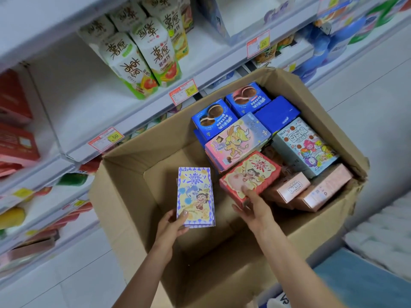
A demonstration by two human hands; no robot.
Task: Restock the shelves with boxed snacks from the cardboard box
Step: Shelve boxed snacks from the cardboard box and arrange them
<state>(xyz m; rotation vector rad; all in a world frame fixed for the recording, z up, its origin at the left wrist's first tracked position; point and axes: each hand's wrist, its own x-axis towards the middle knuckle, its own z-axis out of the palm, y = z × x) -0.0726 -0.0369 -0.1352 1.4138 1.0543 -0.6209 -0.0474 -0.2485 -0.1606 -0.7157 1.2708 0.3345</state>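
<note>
The left hand (pixel 172 223) pinches a purple-yellow snack box (pixel 195 196); the right hand (pixel 255 207) clamps a red snack box (pixel 250 175), which may slip, held only by its corner.

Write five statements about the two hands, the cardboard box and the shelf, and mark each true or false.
1. The left hand holds a purple-and-yellow box. True.
2. The right hand holds nothing. False: it grips a red box by its near end.
3. The cardboard box is packed full from wall to wall. False: the snacks fill only its right part, and bare floor shows on the left.
4. Blue boxes lie at the far side of the cardboard box. True.
5. The shelf behind the cardboard box has nothing on it. False: green-and-white cartons stand on it.
</note>
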